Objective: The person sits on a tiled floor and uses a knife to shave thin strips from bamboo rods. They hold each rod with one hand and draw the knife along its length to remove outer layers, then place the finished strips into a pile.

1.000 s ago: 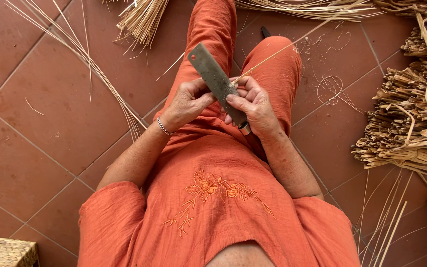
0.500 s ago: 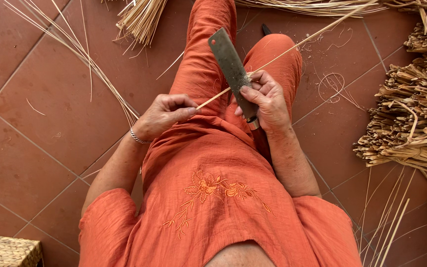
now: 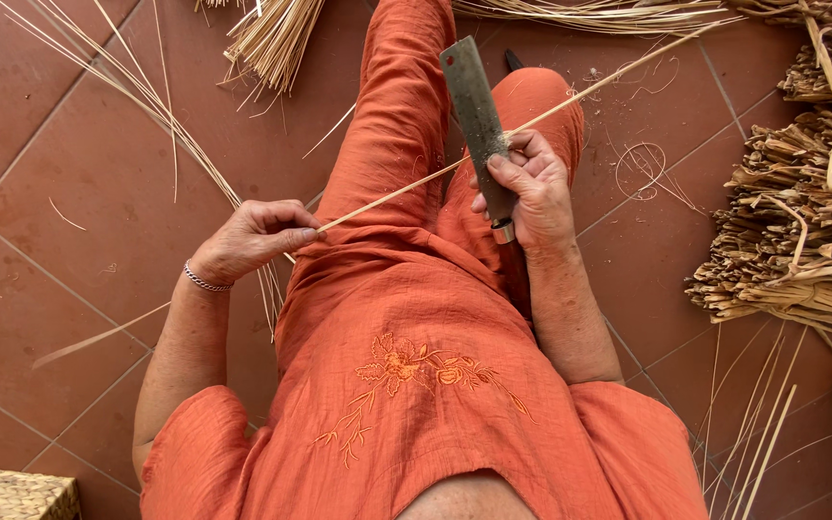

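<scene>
Blade: one flat grey knife (image 3: pixel 475 106), upright over the lap, tip pointing away.
Right hand (image 3: pixel 524 189): fingers clamped on the knife handle, thumb along the blade.
Left hand (image 3: pixel 254 237): fingers pinched together on one thin pale cane strip (image 3: pixel 532 123).
Strip: runs diagonally from left hand, touching the blade, toward upper right.
Bundles: dried reed heap (image 3: pixel 801 221) right; cut-stalk sheaf (image 3: pixel 272 39) above on tiled floor (image 3: pixel 79 193).
</scene>
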